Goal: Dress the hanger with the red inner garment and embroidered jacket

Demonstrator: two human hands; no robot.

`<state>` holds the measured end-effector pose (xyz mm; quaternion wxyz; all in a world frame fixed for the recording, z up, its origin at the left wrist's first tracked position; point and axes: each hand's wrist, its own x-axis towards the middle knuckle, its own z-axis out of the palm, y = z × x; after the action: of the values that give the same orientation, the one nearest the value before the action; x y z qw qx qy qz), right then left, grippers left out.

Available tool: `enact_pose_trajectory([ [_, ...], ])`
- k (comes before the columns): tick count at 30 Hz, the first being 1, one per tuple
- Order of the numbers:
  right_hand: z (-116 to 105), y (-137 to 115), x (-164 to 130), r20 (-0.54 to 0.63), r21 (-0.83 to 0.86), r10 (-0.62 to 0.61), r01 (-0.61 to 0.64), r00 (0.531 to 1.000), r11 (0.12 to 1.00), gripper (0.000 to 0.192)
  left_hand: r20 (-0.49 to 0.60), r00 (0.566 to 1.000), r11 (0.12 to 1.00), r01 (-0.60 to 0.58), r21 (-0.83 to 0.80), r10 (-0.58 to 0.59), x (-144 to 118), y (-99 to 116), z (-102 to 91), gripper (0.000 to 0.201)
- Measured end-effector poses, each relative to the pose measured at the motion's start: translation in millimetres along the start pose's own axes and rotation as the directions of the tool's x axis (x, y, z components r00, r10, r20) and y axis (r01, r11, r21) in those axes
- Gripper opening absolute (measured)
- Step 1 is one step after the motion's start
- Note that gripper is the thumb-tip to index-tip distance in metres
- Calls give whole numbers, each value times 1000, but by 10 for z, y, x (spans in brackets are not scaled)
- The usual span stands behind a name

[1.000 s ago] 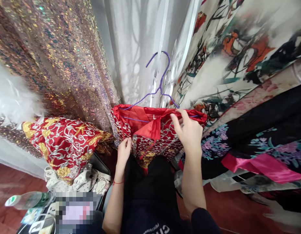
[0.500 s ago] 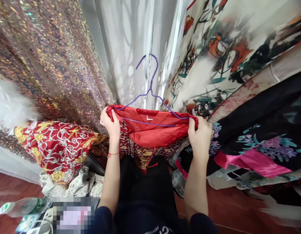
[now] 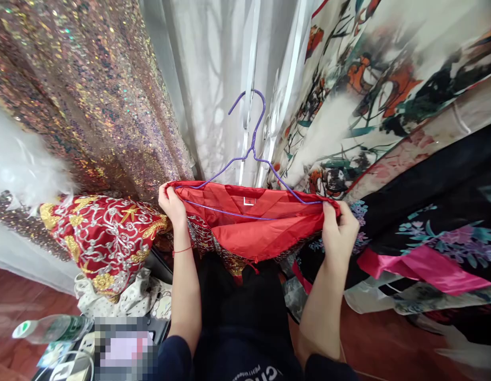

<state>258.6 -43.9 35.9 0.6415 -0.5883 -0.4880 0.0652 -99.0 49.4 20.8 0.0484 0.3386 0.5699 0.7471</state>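
Fingers [image 3: 170, 197] of both hands clamp the red garment [image 3: 253, 225] at either end of the purple hanger [image 3: 251, 153].

A sequined fabric [image 3: 90, 95] is hanging at ten o'clock, a floral printed cloth [image 3: 380, 90] at two. A red embroidered cushion [image 3: 106, 238] is lying at eight, a plastic bottle [image 3: 50, 328] resting lower at seven.

Bright even light, blurred stretched edges

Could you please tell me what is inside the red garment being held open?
A purple hanger sits inside the red garment; its bar crosses the lining beside a white label. Lower down is hidden.
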Motion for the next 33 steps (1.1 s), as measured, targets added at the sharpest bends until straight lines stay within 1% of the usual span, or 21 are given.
enact_pose_trajectory([
  [4,14,-17,-4,-22,40,27,-26,999,999,24,-35,984,965,163,-203,-173,77,-39,25,17],
  [6,31,22,17,11,93,61,-62,998,994,24,-28,963,931,251,-267,-267,103,-62,40,18],
  [8,65,96,23,57,162,115,-123,992,979,25,-37,946,907,296,-298,-321,87,-90,48,19],
  [9,91,143,8,87,202,159,-173,983,964,25,-38,940,901,313,-302,-339,56,-106,51,20],
  [11,155,245,-71,141,280,279,-309,950,909,27,-27,929,892,345,-292,-369,-60,-135,62,20],
  [13,215,341,-211,159,333,389,-421,907,844,28,-5,922,888,370,-273,-386,-229,-156,73,19],
  [14,233,383,-292,153,347,422,-448,894,824,30,6,926,893,365,-264,-377,-319,-159,72,18],
  [16,231,447,-441,134,352,434,-452,891,820,33,61,951,925,309,-221,-303,-476,-138,45,16],
  [17,214,471,-498,122,351,430,-445,894,824,36,121,962,948,262,-182,-243,-535,-109,15,16],
  [18,189,489,-540,102,348,429,-436,897,830,38,190,965,969,207,-132,-180,-580,-64,-25,16],
  [20,134,515,-583,26,333,437,-420,899,844,42,300,949,994,109,-8,-102,-650,78,-132,16],
  [21,111,523,-592,-18,324,443,-414,896,851,44,321,943,995,75,60,-90,-690,176,-193,19],
  [23,86,528,-607,-87,311,452,-406,888,859,47,308,950,980,-13,200,-50,-825,410,-323,39],
  [25,93,511,-638,-135,319,459,-400,878,859,49,296,950,937,-191,293,101,-1065,650,-447,53],
  [26,105,491,-663,-152,329,463,-398,873,857,49,305,930,908,-298,295,206,-1221,749,-500,51],
  [27,120,463,-693,-167,339,467,-394,868,854,49,342,888,888,-398,230,309,-1390,824,-544,42],
  [28,134,429,-727,-177,348,469,-391,865,852,48,401,833,879,-461,119,382,-1563,869,-575,31],
  [29,147,388,-763,-180,353,469,-388,865,851,48,478,770,874,-486,9,423,-1728,886,-594,28],
  [30,156,343,-800,-174,358,466,-385,867,850,47,525,712,859,-506,-76,466,-1876,877,-600,33],
  [31,159,296,-835,-157,362,462,-384,873,849,46,567,671,852,-512,-113,478,-2001,849,-595,42],
  [33,149,207,-895,-106,350,440,-381,892,856,45,673,577,835,-538,-114,463,-2184,762,-562,71],
])
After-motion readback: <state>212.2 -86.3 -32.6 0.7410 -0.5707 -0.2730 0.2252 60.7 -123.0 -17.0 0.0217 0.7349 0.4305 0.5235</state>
